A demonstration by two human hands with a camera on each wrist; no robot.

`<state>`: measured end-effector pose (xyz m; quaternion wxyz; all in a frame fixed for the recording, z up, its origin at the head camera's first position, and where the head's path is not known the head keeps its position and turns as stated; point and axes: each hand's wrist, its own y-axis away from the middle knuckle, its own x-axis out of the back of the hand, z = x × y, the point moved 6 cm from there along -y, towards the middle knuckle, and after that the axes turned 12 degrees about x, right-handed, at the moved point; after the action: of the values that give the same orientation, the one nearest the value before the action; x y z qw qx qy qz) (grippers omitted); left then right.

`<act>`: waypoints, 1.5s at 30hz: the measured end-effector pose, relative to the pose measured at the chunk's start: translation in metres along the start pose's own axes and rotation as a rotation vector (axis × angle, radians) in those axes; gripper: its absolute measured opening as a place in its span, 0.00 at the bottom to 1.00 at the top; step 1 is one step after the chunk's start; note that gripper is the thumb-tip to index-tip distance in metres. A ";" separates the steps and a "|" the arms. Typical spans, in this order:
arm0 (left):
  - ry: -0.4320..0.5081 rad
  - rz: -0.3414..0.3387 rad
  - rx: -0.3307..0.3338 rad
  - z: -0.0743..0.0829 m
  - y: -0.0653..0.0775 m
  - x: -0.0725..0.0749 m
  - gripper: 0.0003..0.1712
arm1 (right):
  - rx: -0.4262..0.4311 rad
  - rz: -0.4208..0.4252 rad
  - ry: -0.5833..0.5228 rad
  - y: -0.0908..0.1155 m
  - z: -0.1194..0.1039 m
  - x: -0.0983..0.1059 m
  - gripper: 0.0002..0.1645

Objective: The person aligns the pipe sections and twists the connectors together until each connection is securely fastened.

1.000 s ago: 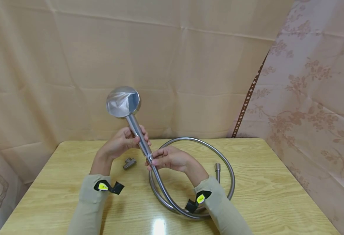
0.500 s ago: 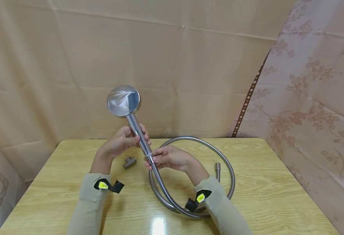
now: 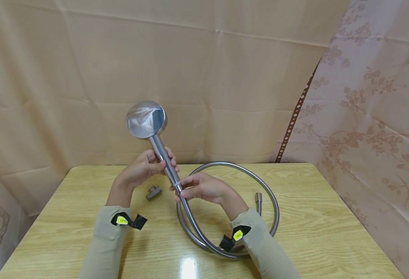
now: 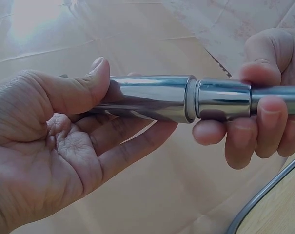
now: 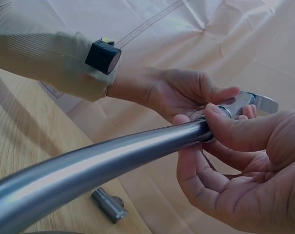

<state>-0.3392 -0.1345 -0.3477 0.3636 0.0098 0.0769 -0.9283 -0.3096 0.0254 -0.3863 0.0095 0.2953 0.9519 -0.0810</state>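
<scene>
A chrome hand shower is held up at a tilt above the table, its round head at the upper left. My left hand grips the handle between thumb and fingers. At the handle's lower end my right hand pinches the metal nut of the shower hose. In the left wrist view nut and handle line up, a narrow pale ring showing between them. From the nut the hose runs down and loops on the table.
A small metal tee-shaped fitting lies on the wooden table, left of the hose loop. The hose's other end rests inside the loop at the right. Beige cloth hangs behind the table's back edge.
The fingers of my right hand shift slightly around the nut. My left hand and the hand shower stay almost where they were.
</scene>
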 end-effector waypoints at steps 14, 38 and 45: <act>0.004 -0.015 -0.025 0.000 0.001 0.000 0.08 | 0.000 0.024 -0.090 -0.001 0.002 0.004 0.21; -0.008 0.001 -0.002 -0.003 0.001 0.002 0.09 | -0.037 0.057 -0.108 -0.001 0.004 0.004 0.17; -0.021 0.016 0.017 -0.002 0.001 0.002 0.08 | 0.001 0.027 -0.102 -0.001 0.004 0.004 0.20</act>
<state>-0.3398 -0.1362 -0.3502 0.3715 0.0038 0.0650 -0.9261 -0.3137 0.0268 -0.3901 0.0590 0.3035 0.9461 -0.0962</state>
